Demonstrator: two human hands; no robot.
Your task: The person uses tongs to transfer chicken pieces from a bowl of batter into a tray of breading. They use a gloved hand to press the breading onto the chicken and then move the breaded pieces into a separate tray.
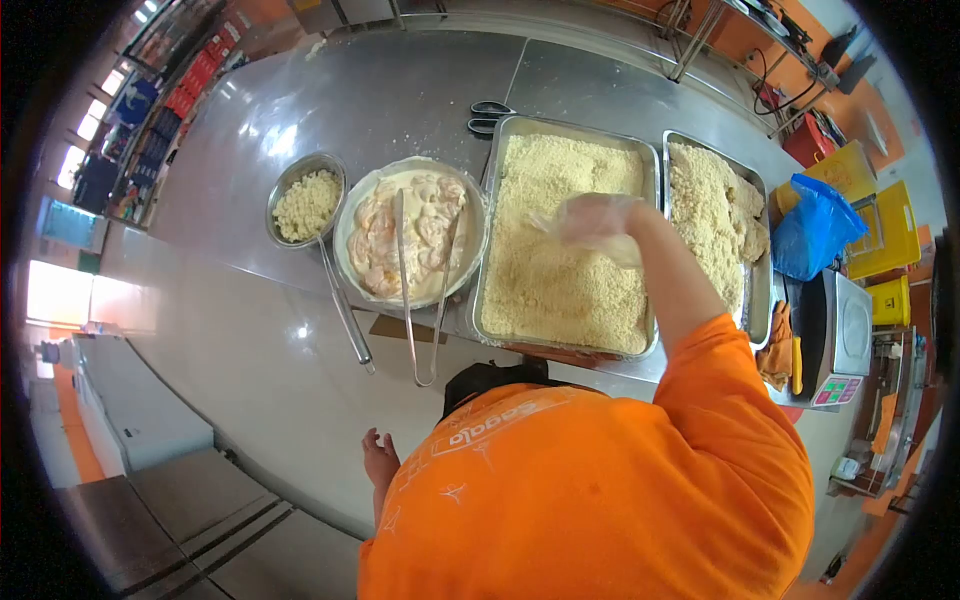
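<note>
My right hand (595, 220), in a clear plastic glove, is over the middle of a metal tray (483, 290) of pale yellow crumbs (560, 300). Its fingers point left and are blurred, so whether they hold anything is unclear. My left hand (378, 455) hangs low beside my body, away from the table, empty with its fingers slightly bent and apart. Left of the tray stands a bowl (343, 250) of raw pieces in creamy batter (425, 215). Metal tongs (425, 382) lean in it. Farther left, a long-handled strainer (340, 300) holds clumpy crumbs (306, 206).
At the right, a second tray (763, 320) holds crumbs and coated pieces. Black-handled scissors (484, 127) lie behind the first tray. A blue bag (812, 230), brown gloves (776, 355), a scale (848, 325) and yellow bins (887, 235) stand farther right.
</note>
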